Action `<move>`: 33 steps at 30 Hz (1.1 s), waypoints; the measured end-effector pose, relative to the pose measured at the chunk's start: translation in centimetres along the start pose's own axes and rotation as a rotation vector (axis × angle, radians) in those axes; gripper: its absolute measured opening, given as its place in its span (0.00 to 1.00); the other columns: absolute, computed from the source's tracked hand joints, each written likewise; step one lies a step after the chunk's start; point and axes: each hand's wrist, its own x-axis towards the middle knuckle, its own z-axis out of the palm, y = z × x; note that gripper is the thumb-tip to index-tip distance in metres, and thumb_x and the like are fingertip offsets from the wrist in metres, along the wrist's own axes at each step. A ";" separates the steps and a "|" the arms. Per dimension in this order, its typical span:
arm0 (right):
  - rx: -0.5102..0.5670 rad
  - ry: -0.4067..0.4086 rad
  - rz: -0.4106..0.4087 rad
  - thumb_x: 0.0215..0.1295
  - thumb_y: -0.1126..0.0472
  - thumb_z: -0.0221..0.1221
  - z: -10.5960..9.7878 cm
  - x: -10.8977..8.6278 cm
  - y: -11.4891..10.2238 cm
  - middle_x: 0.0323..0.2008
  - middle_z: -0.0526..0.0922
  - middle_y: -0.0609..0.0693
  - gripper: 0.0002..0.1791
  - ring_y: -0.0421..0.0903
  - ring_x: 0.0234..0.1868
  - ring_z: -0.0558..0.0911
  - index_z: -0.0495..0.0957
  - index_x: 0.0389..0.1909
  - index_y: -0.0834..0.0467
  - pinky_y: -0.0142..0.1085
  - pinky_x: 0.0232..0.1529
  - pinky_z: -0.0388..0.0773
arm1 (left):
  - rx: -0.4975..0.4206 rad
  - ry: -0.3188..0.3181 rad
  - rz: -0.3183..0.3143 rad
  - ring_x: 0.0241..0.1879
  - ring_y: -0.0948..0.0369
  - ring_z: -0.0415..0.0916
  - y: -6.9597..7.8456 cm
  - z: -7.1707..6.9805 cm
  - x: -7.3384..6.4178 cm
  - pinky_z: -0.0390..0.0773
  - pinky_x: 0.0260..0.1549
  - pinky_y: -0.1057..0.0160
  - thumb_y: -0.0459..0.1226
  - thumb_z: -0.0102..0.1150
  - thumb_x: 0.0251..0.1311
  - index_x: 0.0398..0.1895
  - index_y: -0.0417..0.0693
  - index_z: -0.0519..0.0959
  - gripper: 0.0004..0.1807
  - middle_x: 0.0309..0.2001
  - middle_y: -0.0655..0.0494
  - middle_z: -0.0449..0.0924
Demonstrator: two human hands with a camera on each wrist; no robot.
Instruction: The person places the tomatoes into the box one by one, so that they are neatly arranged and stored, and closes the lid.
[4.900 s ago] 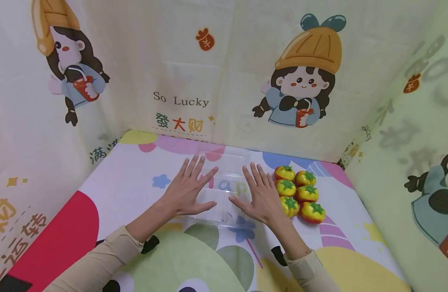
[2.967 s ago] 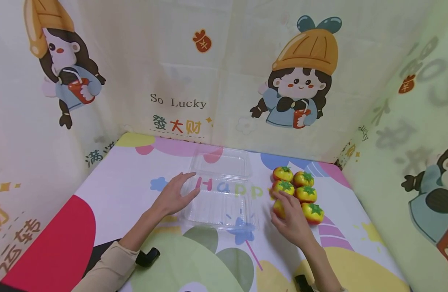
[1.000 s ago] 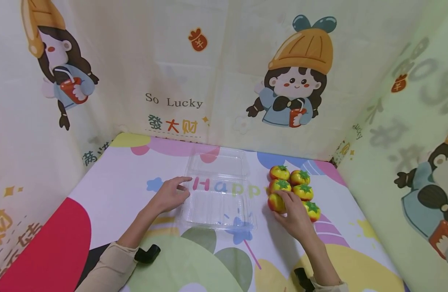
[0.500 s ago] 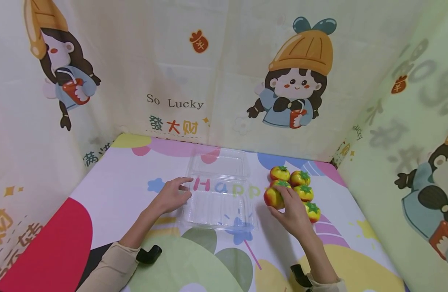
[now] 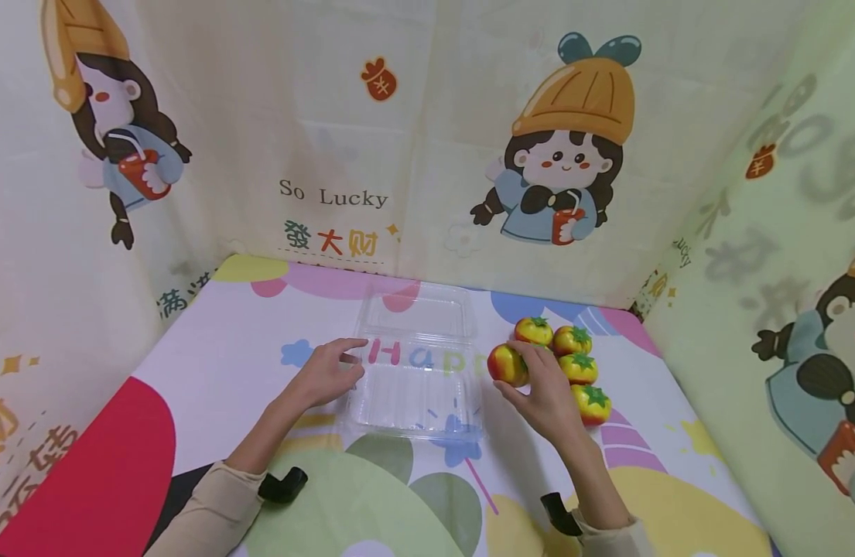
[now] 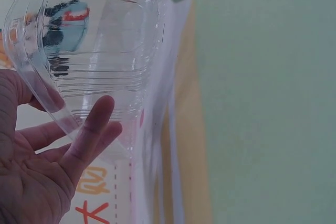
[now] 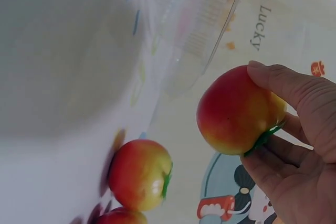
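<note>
My right hand (image 5: 547, 394) holds a red-and-yellow toy tomato (image 7: 231, 114) between thumb and fingertips, just left of the other tomatoes. Its green star-shaped leaf faces my palm in the right wrist view. In front of me lies a clear plastic clamshell box (image 5: 409, 398), its lid (image 5: 420, 313) folded back toward the wall. At the box's left edge is my left hand (image 5: 326, 377), fingers loosely spread. Seen from the left wrist, its fingertips (image 6: 94, 116) overlap the ribbed clear side of the box.
Several more toy tomatoes (image 5: 579, 369) stand close together right of the box, one mostly hidden by my right hand. A printed cloth (image 5: 246, 333) covers the table. Curtains with cartoon figures (image 5: 427, 155) hang at the back and both sides.
My right hand moved from beside the box to the nearest left tomato, gripped it, and carried it up and left. My left hand moved to the box's left edge and stayed there.
</note>
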 end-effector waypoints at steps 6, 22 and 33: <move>0.023 -0.010 0.001 0.53 0.60 0.77 0.2 0.5 -1.0 0.62 0.77 0.58 0.39 0.59 0.65 0.74 0.73 0.67 0.56 0.58 0.60 0.78 | -0.009 -0.003 -0.006 0.52 0.47 0.85 -0.1 -0.1 0.1 0.84 0.32 0.62 0.35 0.52 0.63 0.69 0.38 0.73 0.30 0.68 0.37 0.72; 0.097 -0.015 -0.022 0.55 0.56 0.76 1.3 1.5 -3.3 0.60 0.80 0.54 0.37 0.56 0.62 0.76 0.74 0.66 0.55 0.56 0.59 0.80 | -0.012 -0.004 -0.006 0.51 0.47 0.85 -0.2 0.0 0.1 0.82 0.29 0.63 0.35 0.52 0.63 0.70 0.38 0.72 0.30 0.67 0.36 0.72; 0.140 -0.016 -0.016 0.57 0.55 0.75 2.4 2.0 -4.4 0.60 0.80 0.54 0.35 0.54 0.62 0.78 0.74 0.66 0.55 0.53 0.60 0.80 | -0.022 -0.004 0.005 0.51 0.47 0.85 0.0 -0.1 0.0 0.83 0.30 0.63 0.35 0.52 0.63 0.70 0.37 0.72 0.30 0.67 0.36 0.73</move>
